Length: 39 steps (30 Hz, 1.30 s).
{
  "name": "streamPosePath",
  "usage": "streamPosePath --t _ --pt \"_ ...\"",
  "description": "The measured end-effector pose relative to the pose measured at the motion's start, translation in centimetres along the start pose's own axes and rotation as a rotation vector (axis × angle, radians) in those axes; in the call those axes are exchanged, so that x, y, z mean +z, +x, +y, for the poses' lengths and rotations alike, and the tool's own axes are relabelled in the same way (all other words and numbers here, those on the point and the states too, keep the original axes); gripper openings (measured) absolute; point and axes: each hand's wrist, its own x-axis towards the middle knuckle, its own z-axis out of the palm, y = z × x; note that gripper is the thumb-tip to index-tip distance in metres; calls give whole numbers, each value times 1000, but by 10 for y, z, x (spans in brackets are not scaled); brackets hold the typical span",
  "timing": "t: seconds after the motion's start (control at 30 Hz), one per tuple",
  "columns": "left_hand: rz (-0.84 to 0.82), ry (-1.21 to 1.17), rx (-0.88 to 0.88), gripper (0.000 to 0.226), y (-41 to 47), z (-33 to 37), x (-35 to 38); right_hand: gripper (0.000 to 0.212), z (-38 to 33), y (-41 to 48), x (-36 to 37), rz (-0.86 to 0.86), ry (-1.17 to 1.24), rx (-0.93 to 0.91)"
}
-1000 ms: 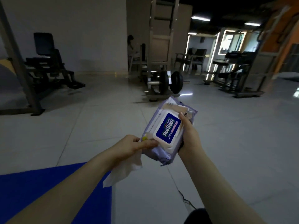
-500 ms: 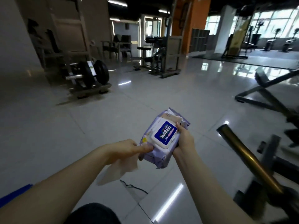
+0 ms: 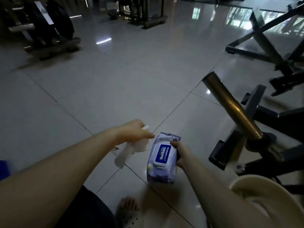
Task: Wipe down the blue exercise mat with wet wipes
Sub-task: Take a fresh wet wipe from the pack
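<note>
Glossy grey tiled floor (image 3: 115, 83) reflects light, dark gym machines (image 3: 271, 46) around.

Far to the left of the fingers of the left hand (image 3: 133, 131), the blue exercise mat (image 3: 3, 169) is a blurred sliver cut by the frame edge. The top of the wet wipe (image 3: 130, 150) is buried in that hand's fingers. The fingers of the right hand (image 3: 181, 153) are hidden behind the wipes pack (image 3: 162, 162), and the small print on the pack is unreadable.

Glossy tiled floor (image 3: 125, 83), shiny brass-toned metal tube (image 3: 230, 104), crinkled plastic wipes pack (image 3: 162, 159), soft limp wet wipe (image 3: 130, 151)
</note>
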Motion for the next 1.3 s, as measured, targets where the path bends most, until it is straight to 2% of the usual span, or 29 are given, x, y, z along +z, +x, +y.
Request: streamPosePath --t 0.13,0.3,0.37,0.43,0.5,0.63,0.77,0.9,1.0,1.13,1.23,1.3 --pt "13 -39 36 33 -2 3 -4 37 24 28 -12 -87 -225 53" --pt "84 -212 48 38 -5 0 -19 17 39 12 -15 59 -524 10" --pt "102 -244 45 34 -9 -3 -31 21 36 18 -17 122 -609 -24" --pt "108 -292 38 29 -14 -6 -40 34 29 32 -16 217 -724 -117" --pt "137 -355 26 21 -21 -7 -48 25 16 49 -6 203 -786 -197" --pt "205 -467 23 17 -40 -7 -65 9 -25 -24 65 -55 -660 -376" --pt "441 -667 10 14 -67 -18 -94 32 -51 -88 138 -420 -518 -436" --pt "685 -778 29 18 -117 -47 -133 64 -64 -164 206 -787 -456 -467" --pt "853 -849 49 17 -165 -73 -163 53 -58 -217 244 -1072 -532 -530" --pt "1017 -875 41 16 -241 -106 -188 35 -39 -272 292 -1153 -666 -610" --pt "909 -885 74 29 -307 -137 -184 29 -20 -307 322 -1192 -692 -671" --pt "818 -779 10 37 -347 -161 -174 25 -3 -329 339 -1248 -701 -685"
